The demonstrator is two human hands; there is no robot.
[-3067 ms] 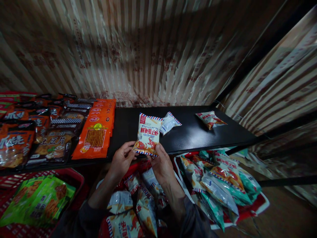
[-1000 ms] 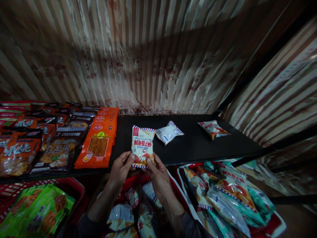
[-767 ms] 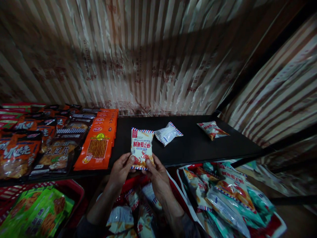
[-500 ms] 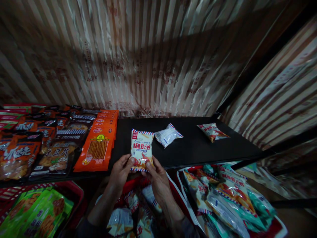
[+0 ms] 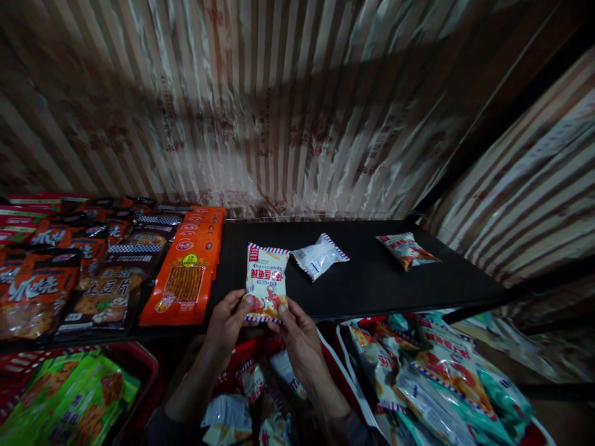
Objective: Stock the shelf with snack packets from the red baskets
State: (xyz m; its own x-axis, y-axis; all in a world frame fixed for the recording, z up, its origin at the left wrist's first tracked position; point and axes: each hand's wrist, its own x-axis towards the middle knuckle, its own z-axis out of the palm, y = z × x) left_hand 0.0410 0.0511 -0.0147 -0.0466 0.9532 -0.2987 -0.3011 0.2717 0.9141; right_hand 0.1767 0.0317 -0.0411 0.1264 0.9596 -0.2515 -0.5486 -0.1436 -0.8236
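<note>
From here, left hand [image 5: 227,327] and right hand [image 5: 301,337] partly hidden behind held packet [image 5: 266,291] | its smaller lettering [image 5: 266,283] too tiny to read | green packets [image 5: 69,399] cut off at bottom edge

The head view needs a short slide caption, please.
Left hand and right hand hold a snack packet at a black shelf.

Likely a shop; snack packets [image 5: 183,282] in rows, black shelf [image 5: 353,291], red baskets [image 5: 149,362] of goods below
</note>
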